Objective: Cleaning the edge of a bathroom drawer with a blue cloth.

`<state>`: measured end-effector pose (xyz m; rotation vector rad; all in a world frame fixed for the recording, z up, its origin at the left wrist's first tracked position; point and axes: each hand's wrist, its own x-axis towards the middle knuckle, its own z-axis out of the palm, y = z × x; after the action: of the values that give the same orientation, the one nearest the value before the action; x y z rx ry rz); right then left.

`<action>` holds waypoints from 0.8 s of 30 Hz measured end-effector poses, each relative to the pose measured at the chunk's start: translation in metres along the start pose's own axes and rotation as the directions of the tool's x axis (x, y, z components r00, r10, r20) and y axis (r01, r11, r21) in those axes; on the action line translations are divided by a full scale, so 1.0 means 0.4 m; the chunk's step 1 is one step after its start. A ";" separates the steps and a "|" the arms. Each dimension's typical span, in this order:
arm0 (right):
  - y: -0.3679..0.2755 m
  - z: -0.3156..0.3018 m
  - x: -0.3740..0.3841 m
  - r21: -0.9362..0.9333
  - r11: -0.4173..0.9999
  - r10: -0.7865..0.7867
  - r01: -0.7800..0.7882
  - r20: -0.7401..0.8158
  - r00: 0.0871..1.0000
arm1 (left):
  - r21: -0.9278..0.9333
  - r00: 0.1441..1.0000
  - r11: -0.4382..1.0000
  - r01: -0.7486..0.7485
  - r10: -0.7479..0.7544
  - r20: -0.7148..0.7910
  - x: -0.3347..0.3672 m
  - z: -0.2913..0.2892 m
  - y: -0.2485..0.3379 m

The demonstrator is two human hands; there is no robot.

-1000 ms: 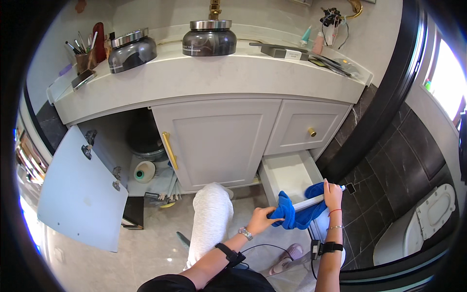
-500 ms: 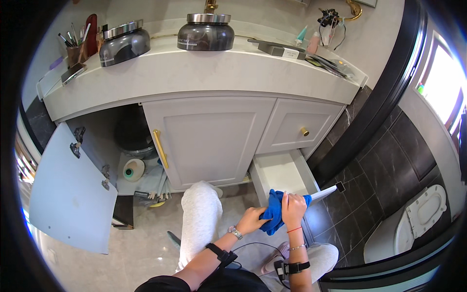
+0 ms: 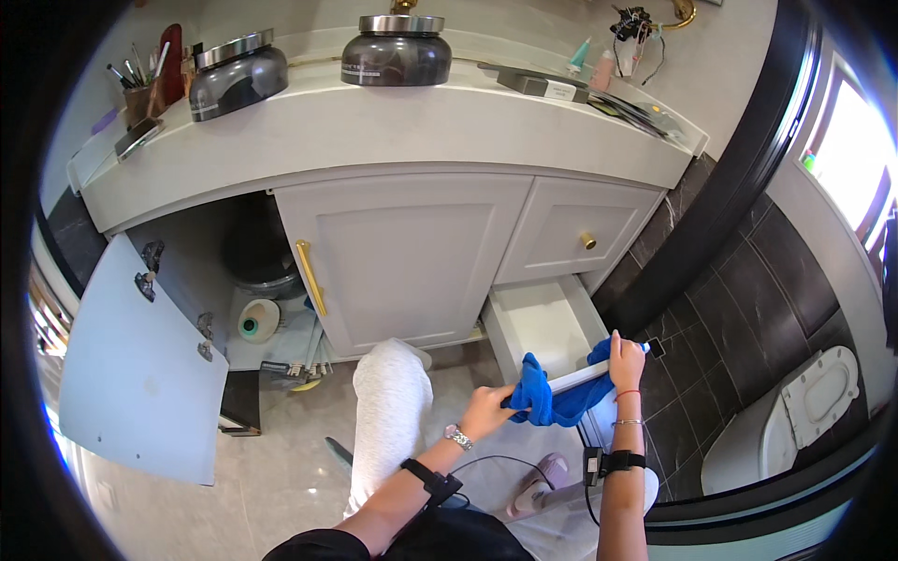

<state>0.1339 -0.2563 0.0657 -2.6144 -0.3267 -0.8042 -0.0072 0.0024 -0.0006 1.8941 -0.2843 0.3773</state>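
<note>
Left hand [image 3: 486, 411] pinches and right hand [image 3: 627, 363], now shifted rightward, clasps blue cloth [image 3: 535, 391], spread along open drawer's [image 3: 535, 323] front.

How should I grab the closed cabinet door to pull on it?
Probably by the middle of the gold bar handle near the left edge of the closed cabinet door, coming from the front with fingers wrapped around it: the bar is long, narrow and runs lengthwise up the door. The left hand is nearer, but it holds the blue cloth.
</note>
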 end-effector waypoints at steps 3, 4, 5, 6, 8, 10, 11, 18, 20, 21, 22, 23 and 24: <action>-0.036 0.007 -0.026 -0.111 0.993 -0.044 0.046 0.026 0.999 | -0.004 0.999 1.000 -0.003 0.003 0.032 0.001 -0.007 0.000; -0.075 0.023 -0.044 -0.110 0.992 -0.058 0.064 0.062 0.996 | -0.003 1.000 1.000 0.004 -0.004 0.021 -0.008 -0.013 -0.008; -0.114 0.012 -0.062 -0.067 0.994 -0.081 0.086 0.065 0.995 | 0.021 0.998 0.998 -0.054 0.053 0.014 -0.005 -0.003 -0.013; -0.163 0.017 -0.080 -0.004 0.991 -0.132 0.132 0.058 0.990 | 0.058 0.995 0.993 -0.101 0.101 0.004 -0.008 -0.001 -0.021; -0.248 0.006 -0.117 0.022 0.987 -0.162 0.161 0.048 0.986 | 0.029 0.996 0.996 -0.090 0.089 0.029 -0.006 0.007 -0.015; -0.312 0.002 -0.135 0.150 0.956 -0.261 0.254 0.033 0.965 | 0.014 0.996 0.997 -0.072 0.071 0.061 -0.009 0.009 -0.009; -0.313 -0.004 -0.135 0.150 0.959 -0.249 0.241 0.032 0.968 | 0.002 0.997 0.998 -0.063 0.063 0.042 -0.009 0.011 -0.006; -0.154 0.002 -0.082 0.201 0.930 -0.305 0.306 -0.040 0.952 | -0.035 1.000 0.999 0.008 -0.009 -0.014 0.001 0.025 0.012; -0.071 0.012 -0.054 0.167 0.961 -0.208 0.219 -0.080 0.975 | -0.029 0.999 0.999 0.031 -0.032 -0.025 -0.003 0.020 0.007; -0.035 0.015 -0.042 0.160 0.968 -0.178 0.192 -0.095 0.979 | -0.027 0.998 0.998 0.049 -0.050 -0.034 -0.003 0.020 0.005; -0.016 0.011 -0.027 0.154 0.974 -0.149 0.165 -0.111 0.983 | -0.034 0.998 0.998 0.046 -0.047 -0.035 -0.002 0.021 0.000; 0.003 0.004 -0.011 0.088 0.994 -0.066 0.069 -0.037 0.997 | -0.047 0.998 0.998 0.028 -0.031 -0.046 -0.001 0.024 -0.006; 0.018 0.002 0.001 0.080 0.994 -0.069 0.072 -0.040 0.997 | -0.061 0.998 0.998 0.010 -0.013 -0.058 0.001 0.028 -0.010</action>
<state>0.1368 -0.2623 0.0632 -2.5216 -0.4340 -0.8434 -0.0038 -0.0068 -0.0076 1.8213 -0.2433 0.4110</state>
